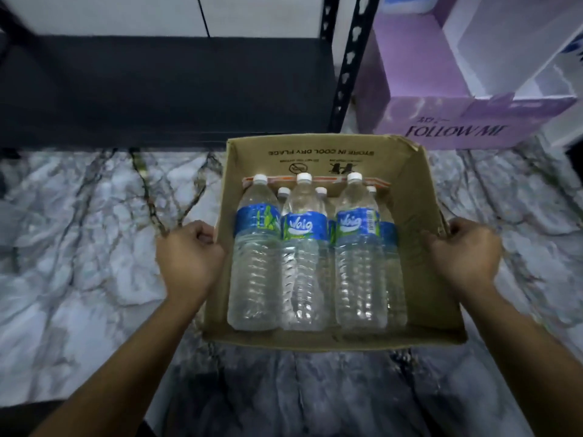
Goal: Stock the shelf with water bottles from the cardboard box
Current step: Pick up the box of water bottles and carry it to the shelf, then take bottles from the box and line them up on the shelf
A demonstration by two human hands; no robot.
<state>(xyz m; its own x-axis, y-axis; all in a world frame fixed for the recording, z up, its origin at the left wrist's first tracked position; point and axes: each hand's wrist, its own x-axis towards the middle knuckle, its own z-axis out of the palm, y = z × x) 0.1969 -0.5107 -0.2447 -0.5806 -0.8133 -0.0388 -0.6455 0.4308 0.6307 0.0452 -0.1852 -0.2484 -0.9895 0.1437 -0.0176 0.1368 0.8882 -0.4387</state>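
A stockroom: black metal shelf (164, 89), marble-look floor (79, 231), purple cartons (441, 121) stacked beside

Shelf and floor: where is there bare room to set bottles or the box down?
The dark shelf is bare from its left edge to the upright post. Marble floor left of the cardboard box is open. Crowded: purple carton at right.

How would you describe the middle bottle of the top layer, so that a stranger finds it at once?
Look at the open cardboard box held between the left hand and the right hand. Three bottles lie on top, caps pointing away. The middle bottle lies between the other two, and its blue label shows the whole white brand word facing up.
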